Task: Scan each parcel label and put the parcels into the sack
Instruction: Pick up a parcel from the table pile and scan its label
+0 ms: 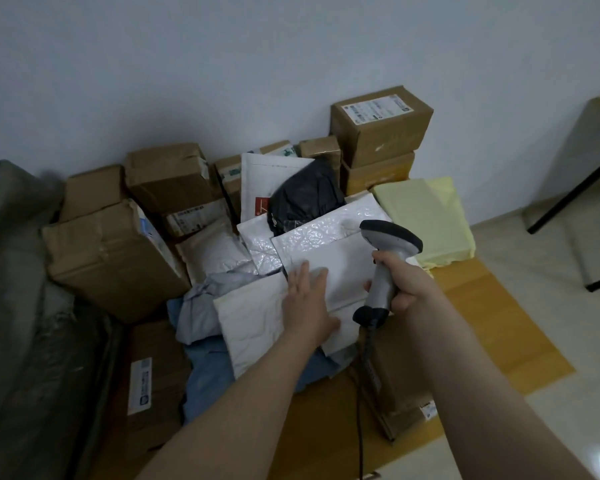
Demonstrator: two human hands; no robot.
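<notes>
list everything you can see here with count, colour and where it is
brown cardboard boxes: about ten, brown, along the wall and around the pile
white bubble mailers: about four, white, centre of the pile
black plastic bag parcel: one, black, on the rear mailers
pale yellow plastic parcel: one, pale yellow, right of the mailers
grey-blue plastic bags: about two, grey-blue, under the front mailer
grey sack: one, grey, far left
grey handheld barcode scanner: one, grey and black, in the right hand
table: one, black legs, far right
left hand: one, flat on the mailers
right hand: one, gripping the scanner
</notes>
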